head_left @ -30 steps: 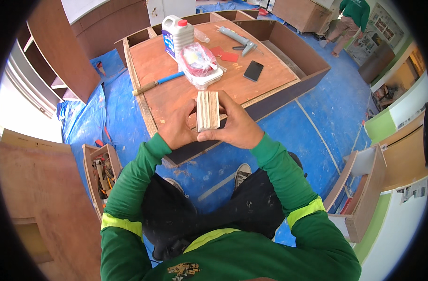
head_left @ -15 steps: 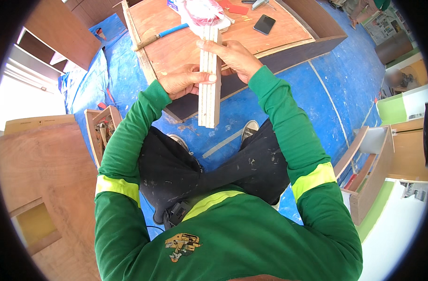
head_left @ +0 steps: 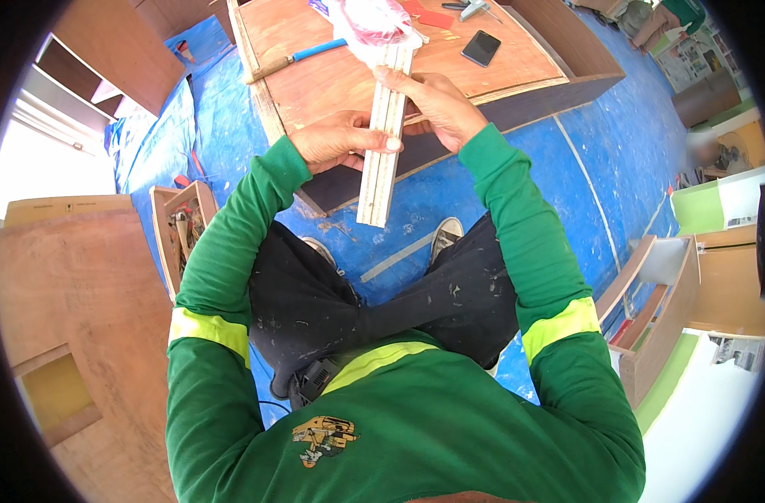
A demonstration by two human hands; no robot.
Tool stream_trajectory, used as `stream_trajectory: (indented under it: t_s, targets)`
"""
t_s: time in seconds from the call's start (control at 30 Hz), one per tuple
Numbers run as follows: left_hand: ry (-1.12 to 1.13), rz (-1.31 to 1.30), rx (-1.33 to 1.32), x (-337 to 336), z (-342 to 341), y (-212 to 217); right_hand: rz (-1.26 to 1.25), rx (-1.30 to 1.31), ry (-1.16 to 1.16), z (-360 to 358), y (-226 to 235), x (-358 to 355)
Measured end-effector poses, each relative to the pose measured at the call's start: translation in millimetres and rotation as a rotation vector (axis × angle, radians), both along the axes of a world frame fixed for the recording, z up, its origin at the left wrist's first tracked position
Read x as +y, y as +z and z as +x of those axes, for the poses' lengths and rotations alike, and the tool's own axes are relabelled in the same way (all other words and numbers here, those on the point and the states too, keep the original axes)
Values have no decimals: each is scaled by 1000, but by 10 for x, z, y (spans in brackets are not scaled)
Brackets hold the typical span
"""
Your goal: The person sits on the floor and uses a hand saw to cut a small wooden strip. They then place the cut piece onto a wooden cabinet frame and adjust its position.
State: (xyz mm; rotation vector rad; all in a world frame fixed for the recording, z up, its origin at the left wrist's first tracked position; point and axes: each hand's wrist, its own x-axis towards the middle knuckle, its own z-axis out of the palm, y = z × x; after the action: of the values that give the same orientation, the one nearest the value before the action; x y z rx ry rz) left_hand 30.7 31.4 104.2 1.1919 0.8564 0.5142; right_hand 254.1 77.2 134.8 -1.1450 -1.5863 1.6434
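Between my two hands is a short stack of wooden strips, layered edges facing up, its far end leaning slightly right. My left hand grips it from the left side, thumb across the top. From the right, my right hand holds it farther up, its thumb also on top and its fingers partly hidden beneath. Beyond the strips lies a clear and pink plastic bag on a wooden panel. A hammer with a blue handle section rests at the panel's left, and a black phone at its right.
The panel sits on a dark-sided box over blue floor sheeting. A tool box stands left, near a large plywood board. An open wooden drawer is at right. Another person is at far right.
The wooden strips have tilted, their far end swinging right and more of the layered edges showing. Both hands have shifted slightly right with them and still grip them.
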Motion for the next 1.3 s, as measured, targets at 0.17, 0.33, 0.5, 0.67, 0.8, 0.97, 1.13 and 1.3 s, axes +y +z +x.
stream_trajectory:
  t_s: [0.17,0.33,0.5,0.67,0.8,0.97,1.13,1.3]
  targets:
    - [-20,10,-31,-35,-28,22,-4,11,22,-6,0,-4]
    - [-24,-13,10,-37,8,92,-37,-1,27,23,57,-18]
    - [-58,122,-95,31,39,26,52,166,8,11,130,-128]
    - [0,155,9,36,37,83,102,232,77,57,240,-189]
    - [30,206,48,21,19,105,205,262,95,33,213,-185]
    - [40,250,51,-3,17,153,210,282,86,57,249,-217]
    - [82,312,105,-31,-6,172,200,292,95,48,251,-187]
    - [161,592,485,43,-219,276,438,34,10,129,81,-118]
